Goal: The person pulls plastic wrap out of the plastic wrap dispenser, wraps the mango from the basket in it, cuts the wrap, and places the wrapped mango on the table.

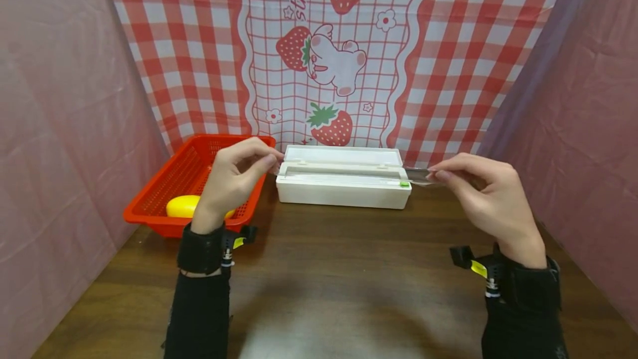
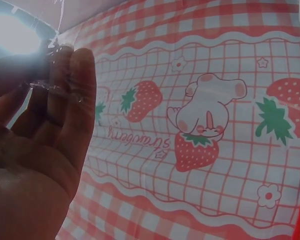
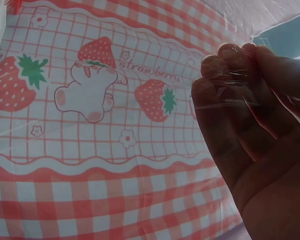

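Observation:
A white cling film dispenser box (image 1: 344,195) stands on the table with its lid (image 1: 344,155) raised at the back and a small green piece (image 1: 404,184) at its front right. Clear cling film (image 1: 418,175) stretches between the two hands above the box. At its left end, my left hand (image 1: 234,181) pinches the film between thumb and fingers. My right hand (image 1: 490,198) pinches the other end, to the right of the box. Close up in the right wrist view, the transparent film (image 3: 235,87) lies across the fingertips; its full outline is hard to see.
An orange-red plastic basket (image 1: 149,201) sits left of the box, partly behind the left hand. Inside it lies a yellow rounded object (image 1: 181,206), partly hidden by the wrist. A strawberry-patterned cloth (image 1: 329,71) hangs behind, and pink cloths (image 1: 65,98) hang at both sides.

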### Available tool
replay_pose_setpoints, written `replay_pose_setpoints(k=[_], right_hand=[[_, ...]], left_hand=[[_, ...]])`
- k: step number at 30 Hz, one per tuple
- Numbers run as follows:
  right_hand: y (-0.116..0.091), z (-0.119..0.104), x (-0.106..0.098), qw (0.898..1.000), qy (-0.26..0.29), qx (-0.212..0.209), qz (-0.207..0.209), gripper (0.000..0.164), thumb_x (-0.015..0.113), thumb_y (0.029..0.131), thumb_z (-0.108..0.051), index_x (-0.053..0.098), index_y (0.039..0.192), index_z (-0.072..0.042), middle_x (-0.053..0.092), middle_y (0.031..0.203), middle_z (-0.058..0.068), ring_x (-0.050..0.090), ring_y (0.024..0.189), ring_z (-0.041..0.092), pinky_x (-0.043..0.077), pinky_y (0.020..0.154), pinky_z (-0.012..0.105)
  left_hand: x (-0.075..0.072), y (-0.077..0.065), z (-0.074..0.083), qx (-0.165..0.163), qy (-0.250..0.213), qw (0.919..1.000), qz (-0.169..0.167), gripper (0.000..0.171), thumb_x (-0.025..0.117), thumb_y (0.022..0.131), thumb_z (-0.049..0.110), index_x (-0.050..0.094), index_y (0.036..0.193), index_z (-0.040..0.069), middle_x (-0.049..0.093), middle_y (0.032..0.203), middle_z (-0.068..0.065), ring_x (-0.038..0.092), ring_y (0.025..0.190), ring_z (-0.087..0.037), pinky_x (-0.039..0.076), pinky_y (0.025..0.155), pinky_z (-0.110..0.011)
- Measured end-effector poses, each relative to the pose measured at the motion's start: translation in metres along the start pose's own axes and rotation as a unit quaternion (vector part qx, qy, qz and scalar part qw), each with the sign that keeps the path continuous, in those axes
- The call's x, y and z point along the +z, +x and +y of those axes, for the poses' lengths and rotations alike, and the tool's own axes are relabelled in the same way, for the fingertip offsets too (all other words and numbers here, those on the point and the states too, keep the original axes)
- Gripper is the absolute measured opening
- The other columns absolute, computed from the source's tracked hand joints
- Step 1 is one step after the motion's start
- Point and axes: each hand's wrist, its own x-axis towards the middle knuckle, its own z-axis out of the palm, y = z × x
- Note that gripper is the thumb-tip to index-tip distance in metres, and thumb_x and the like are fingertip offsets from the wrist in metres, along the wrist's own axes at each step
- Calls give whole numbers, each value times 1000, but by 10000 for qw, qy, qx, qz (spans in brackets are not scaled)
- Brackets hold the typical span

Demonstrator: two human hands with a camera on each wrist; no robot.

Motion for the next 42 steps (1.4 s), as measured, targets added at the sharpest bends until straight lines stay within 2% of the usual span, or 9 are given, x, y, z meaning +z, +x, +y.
replay_pose_setpoints(k=[5,13,17,20,23,26,31,36,42], right_hand=[[0,-1,-1,9997,203,-84,-113,18,68,89,13,76,101,1,73,91,11,69,83,13,53,77,18],[0,-5,-1,9990,392,-154,-153,18,67,89,16,75,100,4,72,90,14,69,84,16,54,79,19],[0,-4,-2,9977,621,-209,-170,20,66,87,20,74,100,6,72,91,16,69,86,15,54,79,20],[-1,-3,-3,9960,834,-243,-195,13,67,89,14,73,99,8,71,91,16,69,85,16,54,79,20],[-2,-2,-4,9950,915,-230,-329,12,68,90,13,73,99,7,71,90,15,68,84,16,53,78,20],[-3,-2,-6,9939,907,-109,-614,22,65,87,20,74,99,4,71,90,14,68,83,16,54,75,20],[-4,-3,-7,9907,871,181,-1027,31,63,85,24,74,102,1,72,93,9,67,83,16,53,71,21],[-4,1,-5,9879,1057,120,-1126,35,63,83,26,74,103,0,72,94,8,66,83,16,52,71,21],[-2,9,1,9795,1161,332,-1615,30,65,88,18,74,103,-6,72,92,7,66,81,15,53,69,22]], left_hand=[[-3,-1,2,2,-34,9999,-147,13,64,94,-7,74,100,-1,70,92,-17,65,78,-22,56,75,-30],[-6,-2,6,51,1,9997,-250,13,64,94,-7,74,100,0,70,90,-10,65,79,-22,56,74,-34],[-8,-3,9,-25,28,9994,-345,10,64,95,-5,73,99,-1,69,88,-10,64,79,-25,55,74,-32],[-8,-3,10,-57,1,9991,-418,11,64,95,-5,73,98,0,69,88,-9,63,79,-29,55,75,-30],[-9,-4,11,-111,-6,9985,-539,12,64,95,-5,73,100,1,69,89,-10,63,79,-29,56,76,-31],[-9,-4,11,-223,-37,9971,-727,13,63,95,-6,72,101,1,68,88,-11,63,79,-28,56,75,-31],[-8,-5,8,-469,-280,9923,-1110,11,63,97,-2,71,102,2,66,87,-13,62,78,-30,56,74,-31],[-3,-6,1,-576,-475,9865,-1456,9,62,99,2,70,102,3,64,85,-13,59,73,-28,54,67,-33],[3,-9,-9,-959,-646,9752,-1890,9,61,99,2,70,103,2,61,81,-17,59,69,-31,55,63,-35]])
